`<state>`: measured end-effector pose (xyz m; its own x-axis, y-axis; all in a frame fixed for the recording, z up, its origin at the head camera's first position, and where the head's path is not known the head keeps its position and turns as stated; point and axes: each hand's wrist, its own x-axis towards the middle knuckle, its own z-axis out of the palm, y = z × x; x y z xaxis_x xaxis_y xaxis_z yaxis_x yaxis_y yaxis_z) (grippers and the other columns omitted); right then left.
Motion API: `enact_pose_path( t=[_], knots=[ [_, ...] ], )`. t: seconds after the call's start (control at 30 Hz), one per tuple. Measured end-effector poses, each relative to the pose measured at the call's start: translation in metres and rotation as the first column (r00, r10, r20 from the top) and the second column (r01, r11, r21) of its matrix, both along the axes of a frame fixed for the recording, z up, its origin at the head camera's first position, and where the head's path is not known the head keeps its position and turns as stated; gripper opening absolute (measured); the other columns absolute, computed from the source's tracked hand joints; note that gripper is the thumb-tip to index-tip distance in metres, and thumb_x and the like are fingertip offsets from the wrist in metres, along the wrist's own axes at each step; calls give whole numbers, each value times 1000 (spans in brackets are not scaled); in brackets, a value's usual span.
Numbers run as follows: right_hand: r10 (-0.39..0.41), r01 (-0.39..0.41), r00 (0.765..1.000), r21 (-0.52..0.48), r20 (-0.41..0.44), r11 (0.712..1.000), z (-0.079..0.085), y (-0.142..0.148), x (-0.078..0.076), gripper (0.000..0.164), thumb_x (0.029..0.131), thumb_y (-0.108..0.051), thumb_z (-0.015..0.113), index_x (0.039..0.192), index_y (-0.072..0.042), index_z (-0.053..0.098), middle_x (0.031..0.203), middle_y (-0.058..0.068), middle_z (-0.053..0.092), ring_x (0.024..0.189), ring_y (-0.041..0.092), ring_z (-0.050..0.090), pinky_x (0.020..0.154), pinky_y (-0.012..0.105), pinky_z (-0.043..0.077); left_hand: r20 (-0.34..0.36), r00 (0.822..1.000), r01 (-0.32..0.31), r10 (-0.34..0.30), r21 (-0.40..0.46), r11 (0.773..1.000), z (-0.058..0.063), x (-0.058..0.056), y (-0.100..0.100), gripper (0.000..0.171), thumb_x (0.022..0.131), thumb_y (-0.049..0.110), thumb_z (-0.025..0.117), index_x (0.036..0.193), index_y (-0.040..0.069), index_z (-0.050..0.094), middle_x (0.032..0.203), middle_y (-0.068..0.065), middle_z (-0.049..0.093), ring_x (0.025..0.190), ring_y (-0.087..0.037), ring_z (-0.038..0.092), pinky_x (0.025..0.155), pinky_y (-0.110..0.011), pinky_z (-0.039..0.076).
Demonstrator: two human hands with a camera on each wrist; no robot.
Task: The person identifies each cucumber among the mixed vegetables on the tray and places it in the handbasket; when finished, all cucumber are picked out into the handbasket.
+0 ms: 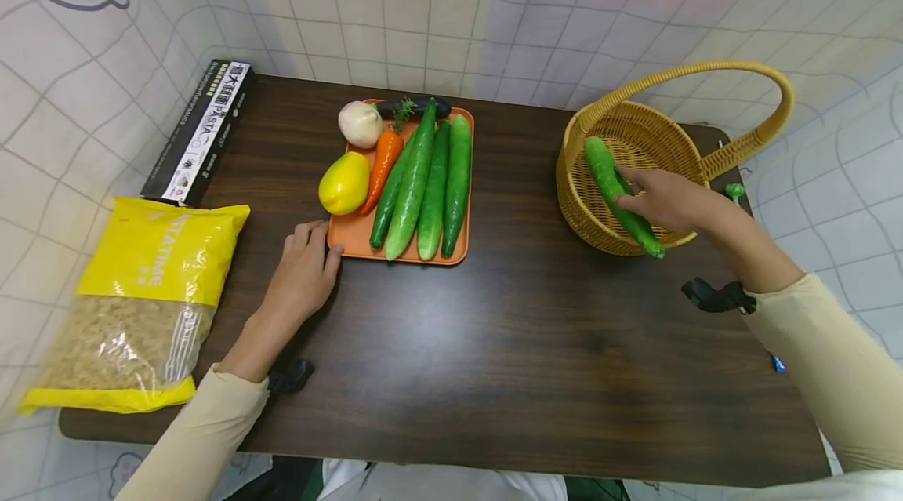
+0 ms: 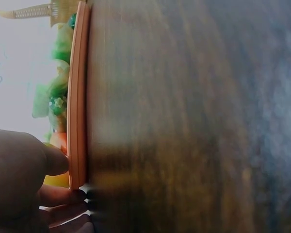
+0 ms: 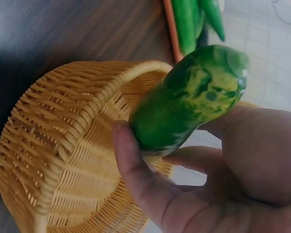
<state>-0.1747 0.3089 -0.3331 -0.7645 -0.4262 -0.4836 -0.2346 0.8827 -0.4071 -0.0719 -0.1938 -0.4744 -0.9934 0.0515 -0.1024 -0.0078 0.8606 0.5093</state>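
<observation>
Over the wicker basket [image 1: 570, 195], my right hand [image 1: 659, 199] grips a green cucumber [image 1: 605, 164] between thumb and fingers. The cucumber slants across the opening, its near end reaching past the basket's front rim. My left hand [image 1: 303, 270] holds the near left corner of an orange tray [image 1: 353, 238], thumb at the rim in the left wrist view. On the tray lie several long cucumbers [image 1: 415, 179], a carrot [image 1: 384, 160] with a leafy top, a yellow fruit [image 1: 344, 183], a white bulb [image 1: 360, 125] and a dark eggplant [image 1: 440, 107] at the back.
A yellow pasta bag [image 1: 151, 289] lies at the left table edge, with a long black pasta box [image 1: 201, 132] behind it. The basket's tall handle [image 1: 705, 70] arches up at the back right. Dark wooden tabletop [image 1: 480, 360] stretches between tray and basket. A tiled-pattern curtain surrounds the table.
</observation>
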Motion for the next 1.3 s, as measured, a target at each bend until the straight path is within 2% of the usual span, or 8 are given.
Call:
enact_pose_path(
  t=[0.2, 0.43, 0.53, 0.63, 0.87, 0.97, 1.1, 1.3],
  knots=[
    [-5, 4, 999, 11, 49, 1000, -8, -7, -14, 67, 108, -24, 47, 154, 12, 14, 126, 39, 54, 83, 26, 60, 77, 46, 43, 13, 1000, 4, -4, -5, 1000, -2, -2, 2, 54, 107, 23, 49, 149, -7, 35, 148, -24, 31, 129, -40, 32, 105, -55, 37],
    [-28, 25, 996, 35, 89, 999, -15, -15, -25, 71, 108, -28, 46, 154, 11, 10, 105, 26, 61, 74, 27, 67, 76, 49, 51, -8, 1000, 13, -13, -9, 1000, 0, 0, 1, 53, 107, 22, 49, 149, -8, 35, 148, -25, 31, 128, -41, 32, 104, -55, 37],
    [-64, 62, 993, 23, 98, 998, -16, -18, -28, 74, 108, -32, 47, 155, 10, 9, 110, 27, 61, 80, 30, 70, 84, 53, 51, -14, 1000, 12, -13, -7, 1000, -1, 0, 1, 53, 107, 22, 49, 148, -8, 35, 147, -25, 31, 127, -40, 32, 104, -55, 37],
    [-90, 90, 991, 6, 94, 996, -17, -18, -30, 75, 107, -36, 47, 155, 9, 11, 114, 30, 60, 85, 34, 71, 83, 52, 53, -17, 1000, 12, -12, -7, 1000, -1, 0, 1, 53, 107, 22, 49, 148, -9, 36, 147, -25, 31, 127, -41, 33, 103, -54, 37],
    [-112, 111, 992, 26, 53, 994, -18, -15, -31, 76, 107, -44, 43, 155, 9, 16, 135, 41, 45, 90, 41, 69, 84, 56, 52, -11, 1000, 10, -10, -5, 1000, -1, 1, 1, 53, 107, 22, 49, 148, -8, 36, 147, -25, 31, 127, -40, 32, 104, -54, 37],
    [-99, 97, 995, 60, 24, 993, -16, -12, -31, 78, 106, -47, 41, 155, 10, 17, 139, 42, 41, 103, 46, 63, 89, 60, 46, -10, 1000, 10, -10, -6, 1000, -1, 1, 0, 53, 107, 22, 49, 148, -8, 36, 147, -25, 31, 128, -41, 32, 104, -55, 37],
    [-104, 105, 995, 97, -10, 990, -11, -11, -28, 81, 105, -53, 39, 155, 8, 20, 142, 39, 39, 124, 54, 44, 97, 66, 37, -8, 1000, 9, -9, -8, 1000, -1, 1, 0, 53, 107, 22, 48, 148, -9, 36, 147, -25, 31, 128, -41, 32, 104, -55, 37],
    [-126, 137, 988, 131, -89, 982, 8, -15, -17, 84, 102, -62, 35, 153, 4, 30, 142, 34, 43, 128, 55, 38, 98, 68, 34, -13, 1000, 8, -8, -11, 1000, 0, 1, 0, 53, 107, 23, 49, 148, -8, 36, 147, -25, 31, 128, -41, 32, 103, -55, 38]
  ],
)
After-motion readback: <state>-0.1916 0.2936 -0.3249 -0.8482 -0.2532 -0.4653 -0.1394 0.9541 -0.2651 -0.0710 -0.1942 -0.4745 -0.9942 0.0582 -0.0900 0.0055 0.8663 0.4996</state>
